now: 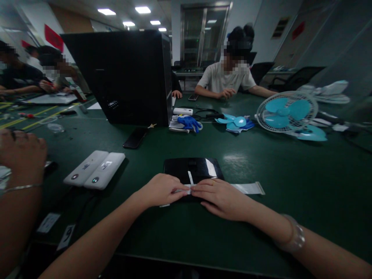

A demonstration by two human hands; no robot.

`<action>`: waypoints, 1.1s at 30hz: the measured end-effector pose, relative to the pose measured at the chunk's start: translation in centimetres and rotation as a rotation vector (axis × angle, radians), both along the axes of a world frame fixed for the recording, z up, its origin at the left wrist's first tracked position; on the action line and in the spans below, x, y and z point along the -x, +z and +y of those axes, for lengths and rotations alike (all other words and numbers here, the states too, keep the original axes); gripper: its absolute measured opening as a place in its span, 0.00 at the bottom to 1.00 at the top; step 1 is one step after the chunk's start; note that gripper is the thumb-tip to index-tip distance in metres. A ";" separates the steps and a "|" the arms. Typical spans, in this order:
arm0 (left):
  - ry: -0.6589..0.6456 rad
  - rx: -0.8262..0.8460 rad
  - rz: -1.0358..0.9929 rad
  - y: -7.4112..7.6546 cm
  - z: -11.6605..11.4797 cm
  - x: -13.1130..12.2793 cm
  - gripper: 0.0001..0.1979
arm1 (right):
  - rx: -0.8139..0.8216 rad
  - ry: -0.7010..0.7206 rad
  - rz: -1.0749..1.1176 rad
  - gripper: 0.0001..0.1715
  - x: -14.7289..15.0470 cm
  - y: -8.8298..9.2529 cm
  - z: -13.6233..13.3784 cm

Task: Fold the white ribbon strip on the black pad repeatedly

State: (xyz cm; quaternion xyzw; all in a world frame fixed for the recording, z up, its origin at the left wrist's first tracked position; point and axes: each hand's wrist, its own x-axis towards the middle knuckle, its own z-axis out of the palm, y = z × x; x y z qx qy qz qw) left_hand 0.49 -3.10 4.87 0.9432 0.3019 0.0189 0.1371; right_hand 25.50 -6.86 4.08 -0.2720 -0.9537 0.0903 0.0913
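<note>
A glossy black flat device [177, 167] lies on the green table in front of me. Across it runs a white flat ribbon cable [247, 188], its far end sticking out to the right past my hand. My left hand [162, 189] pinches the cable near the device's middle, thumb and forefinger together. From the other side, my right hand [223, 199] presses its close-held fingers on the same spot, fingertips meeting the left ones. A narrow white strip [190, 178] rises from between them over the black surface. My fingers hide the cable's middle.
Two white power banks [105, 170] and a phone [135, 138] lie left of the device. Behind stands a large black computer case [122, 77]. Blue gloves [190, 123], a fan [286, 111] and loose fan blades [234, 121] lie farther back. Another person's hand [23, 149] is at left; people sit beyond.
</note>
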 end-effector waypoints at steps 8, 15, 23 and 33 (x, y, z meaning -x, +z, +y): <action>-0.013 -0.027 0.029 -0.1 0.2 0.0 0.17 | -0.046 -0.047 -0.019 0.26 0.1 -0.3 0.2; -0.027 -0.050 0.024 -0.3 0.2 0.1 0.18 | -0.061 -0.070 -0.049 0.24 -0.1 0.0 0.1; -0.060 -0.055 0.037 -0.4 0.2 0.1 0.18 | -0.053 -0.061 -0.075 0.25 -0.2 -0.3 0.3; -0.025 -0.012 -0.045 -1.1 0.4 0.1 0.17 | -0.060 0.043 -0.016 0.24 0.0 -0.2 0.2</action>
